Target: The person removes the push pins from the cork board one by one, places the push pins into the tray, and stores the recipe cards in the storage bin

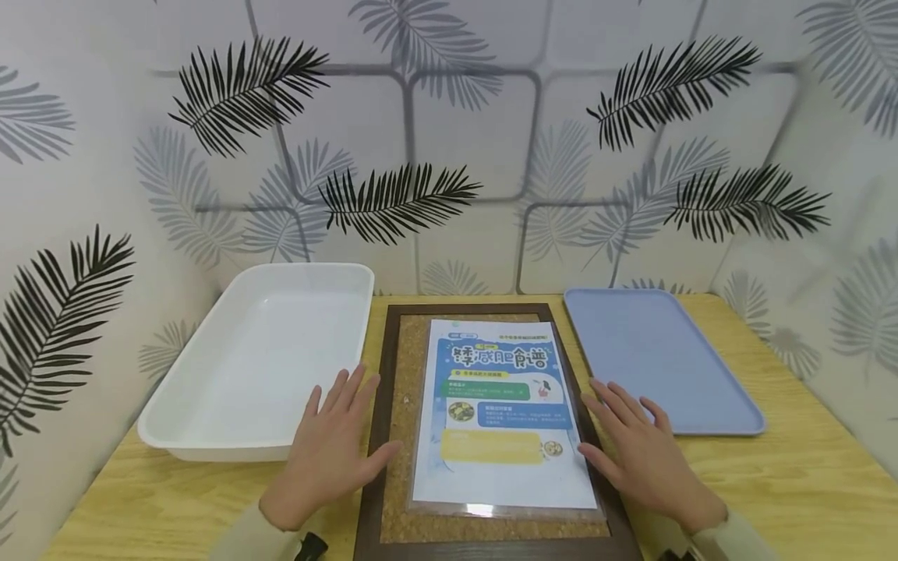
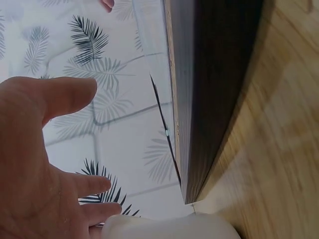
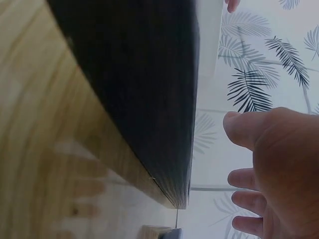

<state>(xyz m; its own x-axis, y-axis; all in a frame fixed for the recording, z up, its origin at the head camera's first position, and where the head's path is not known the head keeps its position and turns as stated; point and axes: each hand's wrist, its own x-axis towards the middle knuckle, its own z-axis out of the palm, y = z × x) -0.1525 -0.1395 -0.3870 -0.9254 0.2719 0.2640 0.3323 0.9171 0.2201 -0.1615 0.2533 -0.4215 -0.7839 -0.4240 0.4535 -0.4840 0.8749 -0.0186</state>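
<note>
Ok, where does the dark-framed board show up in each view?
Head: the board lies at lower centre.
Left wrist: the board slants down from the top, right of centre.
Right wrist: the board spans upper left to centre, narrowing downward.
Shared landmark: the leaf-print wall, in all three.

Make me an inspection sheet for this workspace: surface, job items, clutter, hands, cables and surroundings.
Surface: light wood-grain table.
Job's things: dark-framed corkboard in the middle, with a printed sheet lying on it; white tray to the left, blue tray to the right.
Clutter: nothing seen.
Hands: left hand by the corkboard's left side, right hand by its right side; both have fingers extended and hold nothing.
Cables: nothing seen.
Surroundings: pale wall behind the table, patterned with black and grey leaves.
</note>
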